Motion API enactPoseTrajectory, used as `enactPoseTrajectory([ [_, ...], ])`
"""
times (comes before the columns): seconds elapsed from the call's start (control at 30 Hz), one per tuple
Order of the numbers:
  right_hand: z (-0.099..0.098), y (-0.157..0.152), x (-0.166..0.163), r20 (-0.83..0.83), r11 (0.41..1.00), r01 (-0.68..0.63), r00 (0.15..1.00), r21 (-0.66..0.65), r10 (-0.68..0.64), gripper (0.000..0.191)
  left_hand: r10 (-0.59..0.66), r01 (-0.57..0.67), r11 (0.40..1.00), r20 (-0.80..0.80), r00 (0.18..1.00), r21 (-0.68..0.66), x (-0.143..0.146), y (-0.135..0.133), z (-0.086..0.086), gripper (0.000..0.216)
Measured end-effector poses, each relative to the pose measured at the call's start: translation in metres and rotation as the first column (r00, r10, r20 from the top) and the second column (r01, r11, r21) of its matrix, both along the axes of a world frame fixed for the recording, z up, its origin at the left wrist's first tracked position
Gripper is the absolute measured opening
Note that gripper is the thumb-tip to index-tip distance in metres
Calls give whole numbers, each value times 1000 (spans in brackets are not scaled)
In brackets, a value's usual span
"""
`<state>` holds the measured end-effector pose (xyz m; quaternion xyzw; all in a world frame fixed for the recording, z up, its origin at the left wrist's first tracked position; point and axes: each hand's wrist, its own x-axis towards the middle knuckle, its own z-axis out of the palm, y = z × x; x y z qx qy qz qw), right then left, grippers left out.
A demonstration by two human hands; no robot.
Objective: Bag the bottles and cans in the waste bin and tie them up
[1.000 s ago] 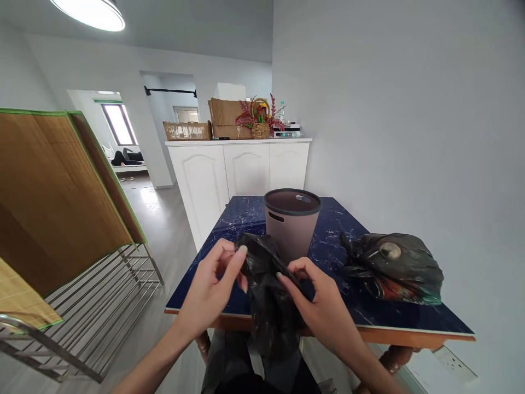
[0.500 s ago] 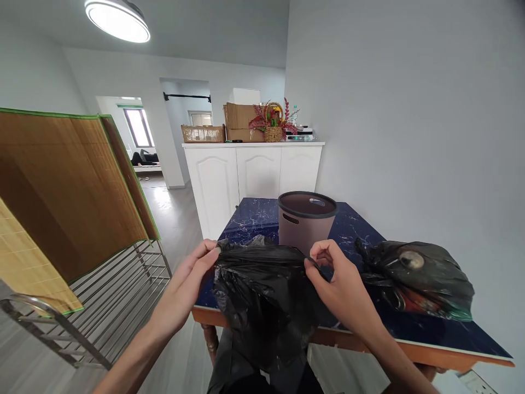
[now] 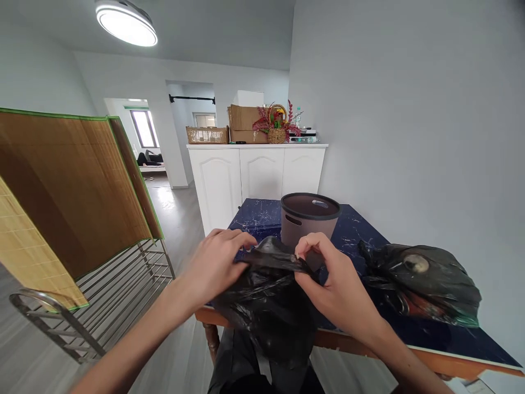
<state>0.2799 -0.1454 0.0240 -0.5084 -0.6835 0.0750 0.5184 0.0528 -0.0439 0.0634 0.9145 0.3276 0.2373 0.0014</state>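
A black plastic bag (image 3: pixel 270 323) hangs in front of me at the table's near edge, its top gathered and creased. At the bag's upper right edge, my right hand (image 3: pixel 328 273) pinches the plastic between thumb and fingers. My left hand (image 3: pixel 217 262), a little blurred, is at the upper left of the bag with thumb and fingers apart; the thumb is against the plastic. Just behind the bag stands an upright mauve trash can (image 3: pixel 307 227) with a dark rim and cut-out handles.
The blue marbled table (image 3: pixel 262 210) has a filled, knotted dark bag (image 3: pixel 430 279) on its right side. A metal rack (image 3: pixel 118 290) draped with a bamboo mat (image 3: pixel 74 186) stands left. Behind is a white cabinet (image 3: pixel 258 169) bearing cardboard boxes (image 3: pixel 246 123) and a flower basket (image 3: pixel 276 134).
My left hand has left the bag's left corner and moved right, its fingers spreading. The bag's stretched top edge has bunched up. My right hand has shifted slightly left, still pinching.
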Motion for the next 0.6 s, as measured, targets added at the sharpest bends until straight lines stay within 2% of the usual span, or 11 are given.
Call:
enactPoseTrajectory([
  [0.1,-4,-6,1,38,990,124,991,68,-127,15,184,-183,979,-6,983,90,1,28,-6,31],
  [0.17,-8,-11,0,33,975,190,980,115,-195,17,249,-253,952,44,967,171,-2,42,-9,25],
  [0.23,-10,-17,0,36,969,207,976,134,-214,19,284,-296,931,87,955,214,-6,50,-10,20],
  [0.33,-11,-24,1,53,973,189,979,134,-198,23,330,-355,919,157,931,172,-11,57,-6,17],
  [0.43,-11,-30,-1,50,972,180,981,149,-189,22,356,-401,900,239,903,174,-14,62,5,22],
  [0.6,-21,-47,-24,61,972,45,996,233,-61,20,341,-507,782,432,835,363,-19,66,41,27],
])
